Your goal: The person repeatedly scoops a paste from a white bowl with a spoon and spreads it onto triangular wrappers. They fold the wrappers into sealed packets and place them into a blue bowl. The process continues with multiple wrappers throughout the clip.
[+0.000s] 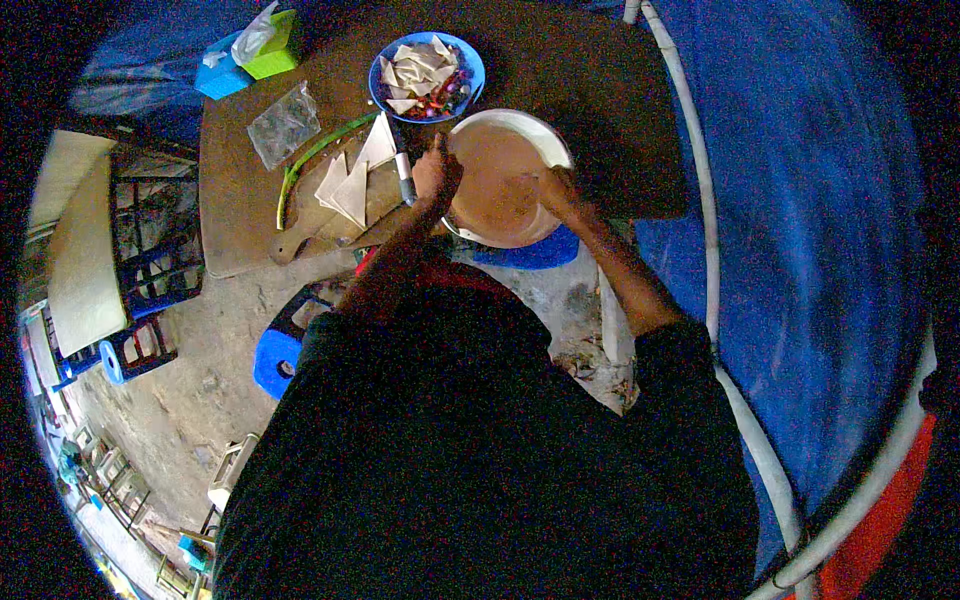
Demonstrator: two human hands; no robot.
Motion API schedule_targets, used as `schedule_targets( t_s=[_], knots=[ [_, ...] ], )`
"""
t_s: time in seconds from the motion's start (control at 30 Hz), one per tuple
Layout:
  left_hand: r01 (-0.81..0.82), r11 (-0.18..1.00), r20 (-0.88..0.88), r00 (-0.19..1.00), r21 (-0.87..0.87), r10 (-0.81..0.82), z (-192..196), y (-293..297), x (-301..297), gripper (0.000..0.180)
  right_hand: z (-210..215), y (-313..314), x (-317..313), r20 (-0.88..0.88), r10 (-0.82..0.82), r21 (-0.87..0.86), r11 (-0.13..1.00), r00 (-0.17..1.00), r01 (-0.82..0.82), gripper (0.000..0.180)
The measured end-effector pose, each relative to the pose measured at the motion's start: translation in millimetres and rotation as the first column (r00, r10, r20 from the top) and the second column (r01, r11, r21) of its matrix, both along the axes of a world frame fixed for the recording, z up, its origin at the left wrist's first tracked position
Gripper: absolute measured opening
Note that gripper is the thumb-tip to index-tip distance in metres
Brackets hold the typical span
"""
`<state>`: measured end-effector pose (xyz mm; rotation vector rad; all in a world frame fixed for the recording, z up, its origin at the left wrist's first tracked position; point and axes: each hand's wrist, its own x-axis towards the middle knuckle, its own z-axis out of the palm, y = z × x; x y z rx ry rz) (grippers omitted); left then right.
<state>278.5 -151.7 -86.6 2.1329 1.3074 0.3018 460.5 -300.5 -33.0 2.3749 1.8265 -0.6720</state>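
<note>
- Nearest, the person's dark shirt (pixel 480 450) fills the lower middle, and both forearms run up from it toward twelve o'clock.
- At about nine o'clock of the torso a blue plastic stool (pixel 278 352) stands on the bare concrete floor (pixel 190 400).
- The left hand (pixel 436 172) sits at the nine o'clock rim of a large white bowl (pixel 548 138) — its fingers are curled in against the rim, closed on the edge as far as I can see.
- The right hand (pixel 553 188) rests inside the bowl at around four o'clock, down in the brownish mixture (pixel 492 165); whether it is open or closed on anything I cannot tell.
- The bowl itself stands at the near edge of the brown tabletop (pixel 590 80), with something blue (pixel 540 252) showing beneath it at six o'clock.
- Just beside the left hand, at its nine o'clock, a knife (pixel 402 165) with a pale grip lies on a wooden cutting board (pixel 300 235), next to a few pale triangular pieces (pixel 352 180) and a long green stalk (pixel 318 155).
- Farther off, at twelve o'clock of the bowl, a blue plate (pixel 472 70) holds more pale cut pieces with small red bits.
- At ten o'clock lie a clear plastic bag (pixel 285 125) and — at the far corner — a green box (pixel 275 50) and a blue one (pixel 218 75) of tissues.
- Along three o'clock hangs a blue tarpaulin (pixel 800 200) with a white pipe (pixel 700 200) curving down it.
</note>
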Motion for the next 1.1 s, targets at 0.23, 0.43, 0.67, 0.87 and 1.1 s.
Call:
schedule_targets(
  t_s=[0.23, 0.43, 0.67, 0.87, 1.1],
  knots=[
    [-0.078, 0.996, 0.116, 0.99, -0.047, 0.083, -8.0, -1.3, 2.1, 0.048, -3.7, -22.9, -6.6, 0.19, 0.12, 0.08, 0.987, 0.974, -0.137, 0.034],
    [-0.119, 0.993, 0.209, 0.971, -0.011, 0.118, -9.2, -5.3, 4.0, 0.037, -4.6, -36.7, -45.9, -0.464, -0.177, -0.099, 0.984, 0.868, 0.148, 0.036],
    [0.061, 0.973, 0.213, 0.971, 0.222, -0.11, 13.5, 9.2, -10.4, 0.04, -17.5, -27.8, -53.5, -0.175, -0.07, 0.15, 0.984, 0.982, 0.097, 0.019],
    [0.155, 0.98, 0.228, 0.957, 0.128, -0.181, 15.7, 7.5, -34.0, 0.038, -20.0, -54.4, -61.3, -0.389, -0.392, 0.424, 0.727, 0.834, 0.54, 0.022],
    [0.585, 0.811, 0.216, 0.789, 0.026, -0.576, 14.2, -31.1, -19.3, 0.023, -82.6, -70.6, -41.9, -0.233, -0.351, 0.464, 0.779, 0.907, 0.421, 0.024]
  ],
)
